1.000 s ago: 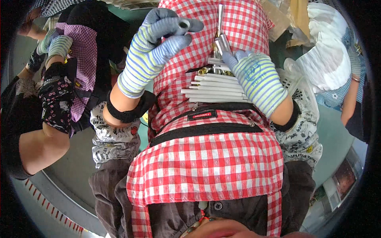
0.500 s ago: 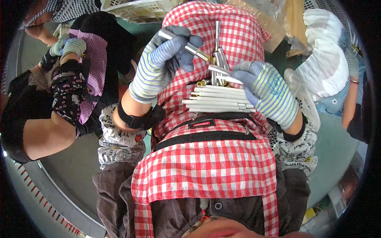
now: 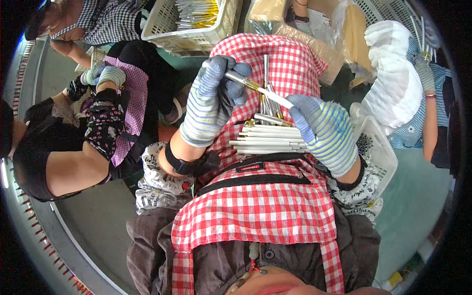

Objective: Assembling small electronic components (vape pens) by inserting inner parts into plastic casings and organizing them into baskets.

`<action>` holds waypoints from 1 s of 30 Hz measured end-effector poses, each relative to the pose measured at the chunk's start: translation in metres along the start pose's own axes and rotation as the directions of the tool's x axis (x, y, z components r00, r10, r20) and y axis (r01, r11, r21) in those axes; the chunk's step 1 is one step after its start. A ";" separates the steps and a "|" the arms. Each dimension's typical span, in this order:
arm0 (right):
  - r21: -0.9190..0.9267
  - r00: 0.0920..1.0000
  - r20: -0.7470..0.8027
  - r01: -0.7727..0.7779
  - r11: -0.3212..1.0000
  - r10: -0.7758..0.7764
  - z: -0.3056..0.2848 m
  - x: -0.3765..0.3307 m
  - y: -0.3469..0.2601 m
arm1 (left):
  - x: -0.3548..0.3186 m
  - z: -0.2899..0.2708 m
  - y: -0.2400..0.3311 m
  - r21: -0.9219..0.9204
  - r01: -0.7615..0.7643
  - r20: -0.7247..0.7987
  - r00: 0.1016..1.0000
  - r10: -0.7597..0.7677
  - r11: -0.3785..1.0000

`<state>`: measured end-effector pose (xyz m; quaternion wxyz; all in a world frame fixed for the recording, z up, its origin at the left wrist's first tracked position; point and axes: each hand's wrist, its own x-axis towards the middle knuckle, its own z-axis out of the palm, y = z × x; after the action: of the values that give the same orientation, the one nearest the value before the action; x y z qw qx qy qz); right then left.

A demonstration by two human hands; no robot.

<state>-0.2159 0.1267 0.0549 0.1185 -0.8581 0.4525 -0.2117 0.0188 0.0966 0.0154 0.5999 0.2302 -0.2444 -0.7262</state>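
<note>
My left hand (image 3: 209, 105), in a striped glove with grey fingers, is closed around a silver tube with a gold-coloured end (image 3: 242, 78). In my gloved right hand (image 3: 327, 132), the fingers pinch a slim white stick (image 3: 279, 98). The stick's far end meets the gold end of the tube; whether it has gone inside cannot be made out. Below the hands, a row of white sticks (image 3: 268, 140) lies across the lap of my red checked apron (image 3: 255, 216). Just beyond the row are several loose silver and gold tubes (image 3: 269, 108).
A white plastic crate (image 3: 179, 42) of white and yellow sticks stands at the far left. Beyond my lap lie a cardboard piece (image 3: 319, 56) and plastic bags. A white basket (image 3: 381, 147) is by my right arm. Co-workers sit on both sides, one with gloved hands (image 3: 103, 76) at left.
The white stick has moved up and left to meet the tube's gold end. My left hand has turned the tube slightly. The view has shifted, showing more of the far crate.
</note>
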 end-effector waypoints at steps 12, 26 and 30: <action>-0.183 0.994 -0.096 0.033 0.983 -0.052 0.008 0.017 0.007 | 0.034 0.008 0.037 0.461 -0.124 0.175 0.983 0.047 0.878; -0.244 0.992 -0.123 -0.044 0.969 0.014 -0.008 0.042 -0.032 | 0.054 0.054 0.055 -0.344 -0.272 0.121 0.936 0.329 0.899; 0.419 0.995 -0.003 -0.091 0.904 0.101 -0.014 0.056 -0.031 | 0.046 0.066 0.077 -0.443 -0.114 0.302 0.915 0.268 0.889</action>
<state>-0.1724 0.0979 0.0941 0.3042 -0.7869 0.4398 -0.3080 0.0278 0.0440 0.1128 0.6505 -0.0632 -0.2100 -0.7271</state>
